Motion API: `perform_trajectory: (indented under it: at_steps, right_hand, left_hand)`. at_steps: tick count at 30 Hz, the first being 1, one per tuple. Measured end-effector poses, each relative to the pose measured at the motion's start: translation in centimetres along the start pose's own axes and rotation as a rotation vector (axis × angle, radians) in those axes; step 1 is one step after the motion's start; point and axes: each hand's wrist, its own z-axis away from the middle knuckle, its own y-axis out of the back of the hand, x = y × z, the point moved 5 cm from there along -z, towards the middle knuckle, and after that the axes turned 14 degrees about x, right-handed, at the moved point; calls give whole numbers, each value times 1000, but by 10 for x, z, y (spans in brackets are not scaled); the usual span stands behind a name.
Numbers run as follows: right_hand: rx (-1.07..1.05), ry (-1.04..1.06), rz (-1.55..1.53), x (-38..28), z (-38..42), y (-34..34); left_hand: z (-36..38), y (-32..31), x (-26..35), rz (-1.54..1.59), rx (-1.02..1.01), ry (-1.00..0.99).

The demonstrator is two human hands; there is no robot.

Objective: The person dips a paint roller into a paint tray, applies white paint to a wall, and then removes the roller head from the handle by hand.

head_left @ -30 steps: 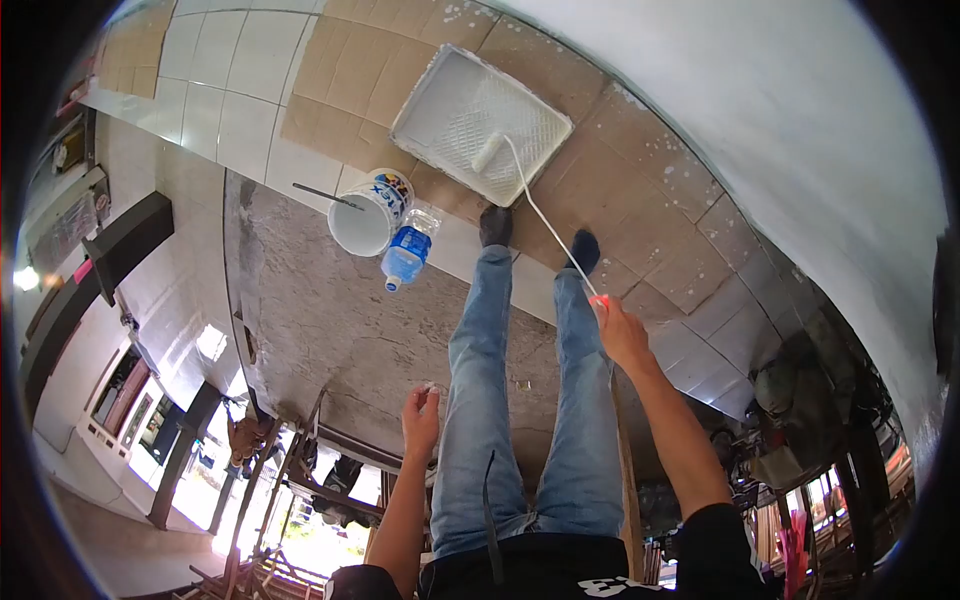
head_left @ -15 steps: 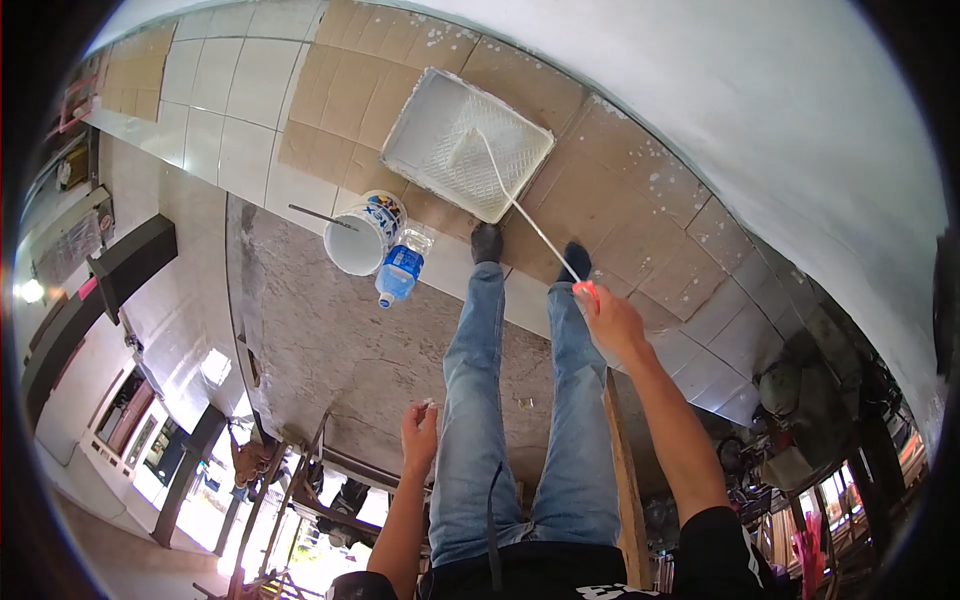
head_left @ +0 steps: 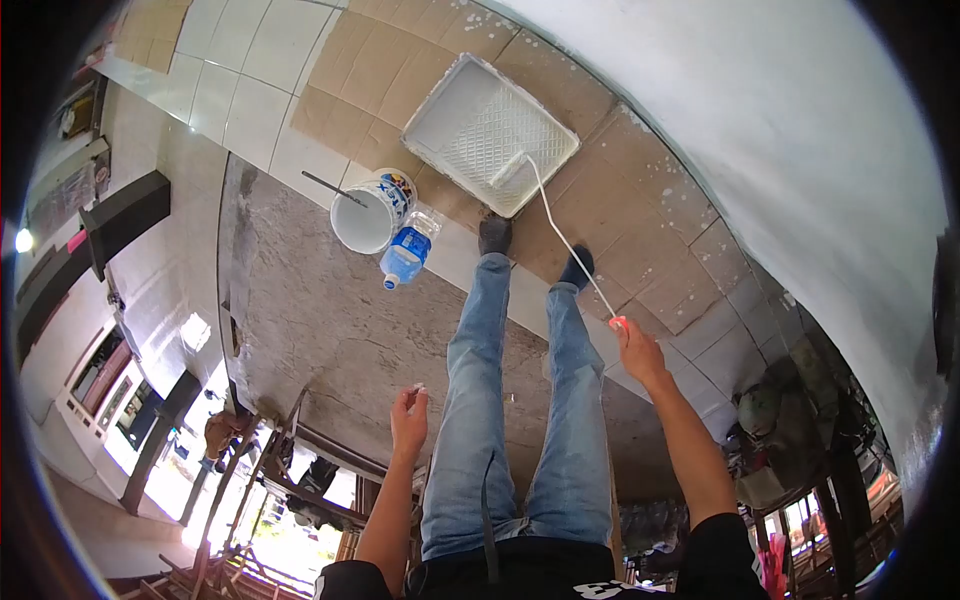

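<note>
My right hand (head_left: 640, 352) grips the red end of a long white pole (head_left: 570, 245). At the pole's far end a paint roller (head_left: 507, 170) rests in a white paint tray (head_left: 470, 110) on the cardboard-covered floor. The roller sits near the tray's edge closest to my feet. My left hand (head_left: 408, 420) hangs loosely curled beside my left leg and holds nothing that I can see. My legs in blue jeans reach down to dark shoes just short of the tray.
A white paint bucket (head_left: 368, 215) with a stick across its rim and a blue-labelled water bottle (head_left: 407, 250) stand left of my feet. A white painted wall (head_left: 800, 120) runs along the right. Wooden scaffolding and clutter lie behind me.
The roller has been pulled back from the far part of the tray toward its near edge. My right hand has drawn back and lower with the pole.
</note>
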Motion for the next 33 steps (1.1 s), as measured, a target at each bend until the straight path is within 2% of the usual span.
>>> perform_trajectory:
  at_steps: [6, 9, 13, 17, 20, 24, 28, 33]
  right_hand:
    - [31, 61, -51, -62, -8, 24]
    - [19, 65, -45, -72, -29, 14]
    - [41, 42, -120, -46, -13, 3]
    - [24, -16, -7, 16, 19, 0]
    - [24, -10, 65, 15, 22, -6]
    - [85, 55, -30, -14, 5, -18]
    - [52, 78, -30, -84, -30, -15]
    - [69, 70, -87, -68, -25, -16]
  left_hand:
    - [10, -4, 4, 75, 57, 31]
    - [7, -4, -3, -2, -23, 43]
    - [3, 2, 1, 28, 24, 37]
    - [0, 5, -3, 78, 74, 3]
    - [0, 6, -12, 76, 72, 14]
    - [10, 3, -12, 60, 45, 57]
    - [11, 4, -18, 42, 54, 53]
    - [11, 11, -5, 52, 88, 86]
